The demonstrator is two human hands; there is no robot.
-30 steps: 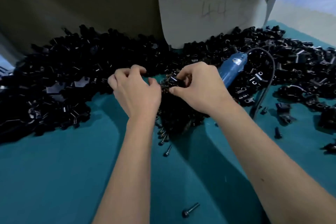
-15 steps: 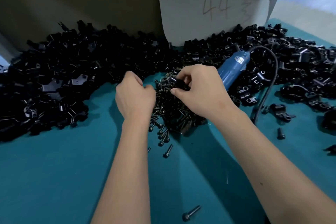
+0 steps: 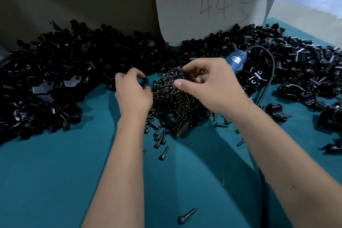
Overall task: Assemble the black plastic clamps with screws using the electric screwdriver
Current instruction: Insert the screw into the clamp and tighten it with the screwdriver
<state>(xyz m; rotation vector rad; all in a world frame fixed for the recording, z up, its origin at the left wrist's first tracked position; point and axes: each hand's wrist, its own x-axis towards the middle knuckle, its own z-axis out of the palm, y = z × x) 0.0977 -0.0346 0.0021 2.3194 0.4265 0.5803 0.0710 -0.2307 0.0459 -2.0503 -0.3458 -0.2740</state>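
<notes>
The right hand (image 3: 209, 87) is raised over the middle of the bench (image 3: 55, 181), fingers curled, pinching a small black clamp piece (image 3: 180, 74) between thumb and fingertips. The left hand (image 3: 132, 92), just to its left and apart from it, is also curled, with a second small black clamp piece (image 3: 145, 81) showing between its thumb and forefinger; how firmly it is gripped cannot be made out.

Directly under and between the hands lies a heap of dark screws (image 3: 174, 105), with a few strays spilling toward the near side, among them one loose screw (image 3: 164, 152) by itself. Another single screw (image 3: 186, 215) lies well apart, near the bottom edge.

Behind the right hand, partly hidden by it, the blue electric screwdriver (image 3: 237, 61) lies tilted on the clamp parts, and its black cable (image 3: 269, 77) arcs over to the right and runs back toward the near side.

A wide pile of black clamp parts (image 3: 61, 72) runs across the far side of the bench from the left edge to the right. A few assembled-looking clamps (image 3: 277, 112) sit apart on the teal surface at the right.

At the far side a pale card (image 3: 203, 5) stands upright, handwritten with "44".
</notes>
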